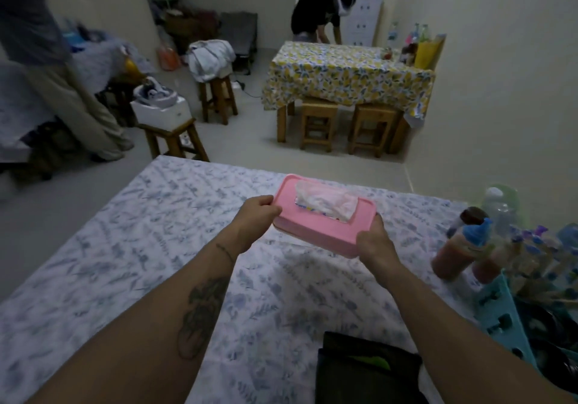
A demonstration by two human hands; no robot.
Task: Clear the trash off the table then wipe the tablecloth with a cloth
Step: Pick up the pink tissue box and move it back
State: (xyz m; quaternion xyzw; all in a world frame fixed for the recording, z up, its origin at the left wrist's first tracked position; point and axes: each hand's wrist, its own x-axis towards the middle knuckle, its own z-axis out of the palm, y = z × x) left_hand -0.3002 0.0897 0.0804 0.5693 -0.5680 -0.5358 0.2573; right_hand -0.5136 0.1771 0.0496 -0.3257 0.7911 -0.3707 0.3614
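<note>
Both hands, left hand (257, 216) and right hand (373, 242), clasp the pink tissue box (325, 220) above the tablecloth (125, 247).

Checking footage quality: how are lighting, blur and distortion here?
Head view: dim, flat indoor light; the pink tissue box between left hand and right hand is fairly sharp; bottles at right are smeared; wide-angle bending curves the edges.

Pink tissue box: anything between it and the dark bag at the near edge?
Head view: only bare tablecloth lies between pink tissue box and dark bag.
</note>
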